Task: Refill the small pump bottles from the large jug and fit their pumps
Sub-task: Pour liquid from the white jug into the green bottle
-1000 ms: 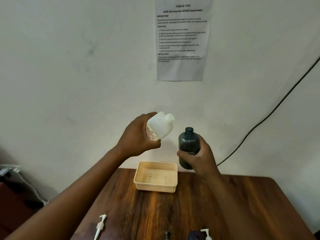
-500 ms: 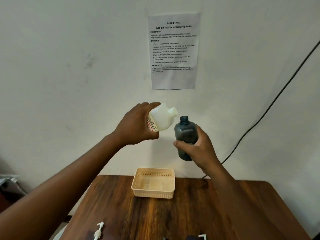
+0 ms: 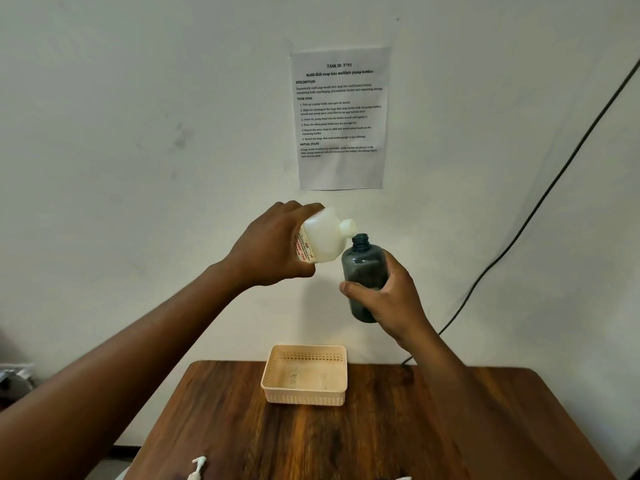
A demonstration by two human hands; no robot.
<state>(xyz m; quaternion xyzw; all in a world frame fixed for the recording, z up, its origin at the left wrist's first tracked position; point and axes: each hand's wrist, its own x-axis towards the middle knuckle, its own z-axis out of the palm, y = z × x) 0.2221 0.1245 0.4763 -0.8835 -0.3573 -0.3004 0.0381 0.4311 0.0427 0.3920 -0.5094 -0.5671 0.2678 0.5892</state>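
The left hand (image 3: 273, 247) wraps the white jug (image 3: 323, 239), tipped nearly sideways (spout pointing right) just above the open mouth of the dark bottle (image 3: 363, 271), gripped almost upright by the right hand (image 3: 391, 303) above the table (image 3: 381, 438).

Your left hand (image 3: 273, 247) is tilting the white jug (image 3: 325, 239), its spout just beside the dark bottle's (image 3: 365, 271) open mouth. Your right hand (image 3: 388, 303) is gripping that bottle upright above the bench (image 3: 398, 438) and its basket (image 3: 306, 396).
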